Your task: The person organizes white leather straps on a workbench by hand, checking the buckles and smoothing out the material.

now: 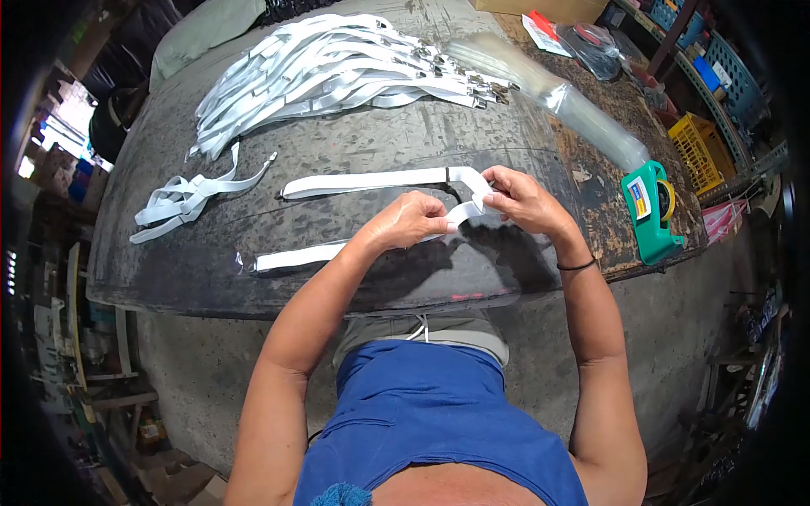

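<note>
White strap, doubled back, bend apparently twisted

Mid-frame, the right hand covers part of the white strap; the left forearm hides a stretch nearer the surface's edge; in the strap heap, upper middle, lower layers lie buried; at right, the green dispenser's fine print is too small to read; the top edge cuts off a cardboard box.
</note>
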The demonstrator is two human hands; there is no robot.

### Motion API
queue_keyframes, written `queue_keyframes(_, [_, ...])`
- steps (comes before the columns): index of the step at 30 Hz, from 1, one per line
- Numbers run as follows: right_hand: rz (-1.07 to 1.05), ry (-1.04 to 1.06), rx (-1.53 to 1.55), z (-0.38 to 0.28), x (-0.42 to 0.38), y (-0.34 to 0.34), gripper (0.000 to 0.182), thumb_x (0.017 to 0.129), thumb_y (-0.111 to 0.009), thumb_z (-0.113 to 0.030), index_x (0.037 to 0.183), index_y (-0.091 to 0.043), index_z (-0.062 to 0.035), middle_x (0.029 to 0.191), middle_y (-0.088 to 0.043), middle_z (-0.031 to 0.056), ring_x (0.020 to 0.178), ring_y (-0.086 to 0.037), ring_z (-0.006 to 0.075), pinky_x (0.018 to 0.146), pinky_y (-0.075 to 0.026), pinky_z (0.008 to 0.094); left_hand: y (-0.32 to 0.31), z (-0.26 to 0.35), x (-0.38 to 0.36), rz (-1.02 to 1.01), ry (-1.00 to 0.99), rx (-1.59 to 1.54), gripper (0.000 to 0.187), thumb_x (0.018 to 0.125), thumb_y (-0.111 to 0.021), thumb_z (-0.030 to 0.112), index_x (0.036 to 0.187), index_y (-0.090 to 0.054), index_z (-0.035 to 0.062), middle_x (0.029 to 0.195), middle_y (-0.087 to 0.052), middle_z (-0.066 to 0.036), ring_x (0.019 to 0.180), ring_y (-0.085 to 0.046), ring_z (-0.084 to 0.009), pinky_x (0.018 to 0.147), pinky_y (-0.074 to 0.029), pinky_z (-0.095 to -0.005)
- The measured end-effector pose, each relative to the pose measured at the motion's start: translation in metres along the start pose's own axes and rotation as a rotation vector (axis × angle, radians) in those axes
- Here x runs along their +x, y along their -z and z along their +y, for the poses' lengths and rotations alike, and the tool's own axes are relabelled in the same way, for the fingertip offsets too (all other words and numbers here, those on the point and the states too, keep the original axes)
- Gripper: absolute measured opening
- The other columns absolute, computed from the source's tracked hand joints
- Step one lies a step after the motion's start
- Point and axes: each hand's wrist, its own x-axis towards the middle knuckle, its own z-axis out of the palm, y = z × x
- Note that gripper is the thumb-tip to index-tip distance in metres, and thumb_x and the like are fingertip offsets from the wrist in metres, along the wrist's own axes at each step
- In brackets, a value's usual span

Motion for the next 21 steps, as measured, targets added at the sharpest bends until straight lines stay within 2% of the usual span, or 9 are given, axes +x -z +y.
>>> queue_keyframes(3, [-0.046, -0.032, 0.076, 0.003, -0.001, 0.009, 0.026, 0.097, -0.061, -0.014, 0.117, -0.057, 0.0009, 0.087, -0.059, -0.0013, 0.076, -0.054, 0.0061, 0.064, -0.049, 0.024, 0.002, -0.006, -0.003, -0.008, -0.014, -0.035, 0.029, 0.088, -0.073, 0.03, 0.091, -0.072, 0.0011, 0.075, -0.067, -0.005, 0.07, -0.056, -0.0119, 0.063, -0.045, -0.0306])
queue_keyframes(5, [-0.058, -0.031, 0.086, 0.0, -0.002, 0.012, 0.026, 0.097, -0.061, -0.014, 0.118, -0.057, 0.001, 0.088, -0.059, -0.0014, 0.077, -0.054, 0.0059, 0.064, -0.049, 0.0237, 0.007, -0.021, -0.007, -0.055, -0.011, -0.129, 0.031, 0.09, -0.072, 0.031, 0.098, -0.071, 0.0003, 0.081, -0.067, -0.003, 0.074, -0.056, -0.0104, 0.066, -0.045, -0.0293])
queue_keyframes(9, [-0.09, -0.03, 0.085, -0.006, -0.002, 0.012, 0.026, 0.097, -0.061, -0.014, 0.118, -0.057, 0.0007, 0.089, -0.06, -0.0008, 0.078, -0.054, 0.0057, 0.064, -0.048, 0.0234, 0.01, -0.026, -0.015, -0.084, -0.006, -0.296, 0.029, 0.092, -0.071, 0.03, 0.099, -0.07, 0.0017, 0.083, -0.064, 0.001, 0.077, -0.053, -0.0075, 0.068, -0.043, -0.027])
queue_keyframes(11, [-0.094, -0.013, 0.09, 0.0, 0.001, 0.01, 0.025, 0.097, -0.061, -0.014, 0.117, -0.057, 0.0006, 0.088, -0.06, -0.0008, 0.077, -0.054, 0.0056, 0.064, -0.048, 0.0235, 0.011, -0.032, -0.014, -0.087, -0.02, -0.216, 0.03, 0.093, -0.07, 0.031, 0.096, -0.071, 0.0016, 0.077, -0.064, 0.001, 0.07, -0.052, -0.0091, 0.063, -0.042, -0.0294])
queue_keyframes(15, [-0.034, 0.016, 0.057, -0.003, 0.001, 0.007, 0.021, 0.095, -0.063, -0.012, 0.112, -0.058, -0.0004, 0.083, -0.061, 0.0015, 0.07, -0.054, 0.0077, 0.06, -0.049, 0.0268, 0.006, -0.025, -0.007, -0.059, -0.013, -0.2, 0.028, 0.092, -0.07, 0.031, 0.092, -0.071, 0.0024, 0.073, -0.062, 0.001, 0.068, -0.05, -0.0092, 0.062, -0.041, -0.0297])
queue_keyframes(21, [-0.006, 0.015, 0.033, -0.006, -0.004, 0.01, 0.021, 0.095, -0.062, -0.013, 0.112, -0.058, -0.0004, 0.083, -0.061, 0.0013, 0.07, -0.053, 0.0077, 0.06, -0.048, 0.0267, 0.002, -0.009, 0.002, -0.004, -0.035, -0.086, 0.028, 0.091, -0.07, 0.03, 0.086, -0.072, 0.0025, 0.07, -0.062, -0.001, 0.066, -0.051, -0.0096, 0.06, -0.042, -0.0297])
